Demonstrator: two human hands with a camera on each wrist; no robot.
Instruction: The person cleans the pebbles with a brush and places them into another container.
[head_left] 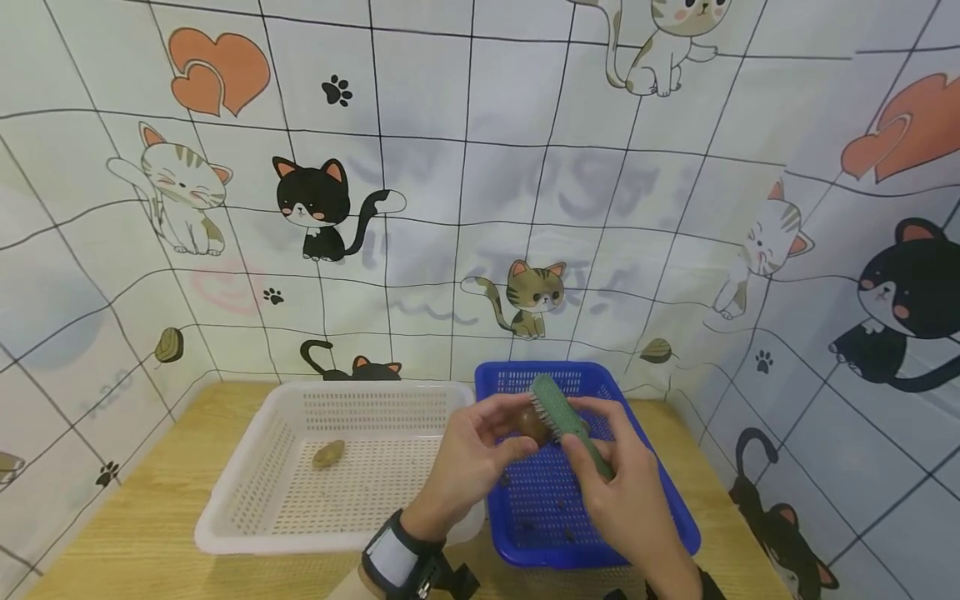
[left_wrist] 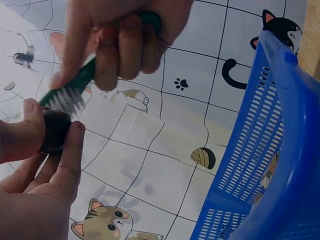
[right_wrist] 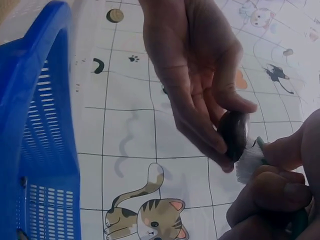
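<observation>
My left hand [head_left: 472, 454] holds a smooth, brown, roundish stone [head_left: 531, 427] between thumb and fingers, above the blue basket [head_left: 517, 546]. A green brush [head_left: 558, 410] is gripped by its handle in my right hand [head_left: 626, 487], the thumb along its back. Its pale bristles [left_wrist: 67, 101] lie against the stone, which looks dark and shiny in both wrist views. The left wrist view shows the right fingers curled round the green handle [left_wrist: 150, 21]. In the right wrist view the left fingertips and thumb pinch the stone [right_wrist: 233, 134] at its ends.
A white basket [head_left: 225, 525] stands on the wooden table [head_left: 157, 500], left of the blue one. Inside it lies a yellowish-brown stone [head_left: 328, 454]. Small dark bits are scattered in the blue basket. A cat-patterned tiled sheet [head_left: 420, 250] rises behind and at both sides.
</observation>
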